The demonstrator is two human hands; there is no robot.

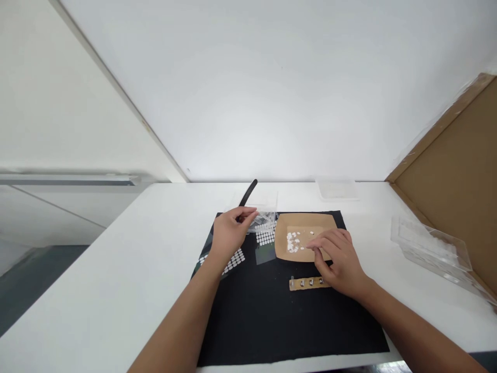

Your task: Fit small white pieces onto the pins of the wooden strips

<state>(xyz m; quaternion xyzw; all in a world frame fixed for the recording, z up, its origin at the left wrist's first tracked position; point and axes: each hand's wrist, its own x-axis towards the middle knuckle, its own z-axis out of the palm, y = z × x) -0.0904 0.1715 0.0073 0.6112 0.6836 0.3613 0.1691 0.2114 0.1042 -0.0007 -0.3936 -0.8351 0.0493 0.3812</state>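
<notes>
My left hand (pixel 229 233) reaches over the back left of a black mat (pixel 272 316), its fingertips pinched on a small clear plastic piece (pixel 259 221) beside a black rod (pixel 248 193). Sheets of small white dots (pixel 234 260) lie under and beside that hand. My right hand (pixel 337 259) rests with curled fingers at the front edge of a brown paper tray (pixel 283 228) that holds several small white bits (pixel 294 242). Just in front of it lies a tan strip with several metal studs (pixel 305 283). I cannot make out anything in the right fingertips.
A clear plastic box (pixel 430 248) sits on the white table (pixel 116 290) at the right, next to a leaning cork board (pixel 458 176). A clear lid (pixel 337 189) lies at the back by the wall.
</notes>
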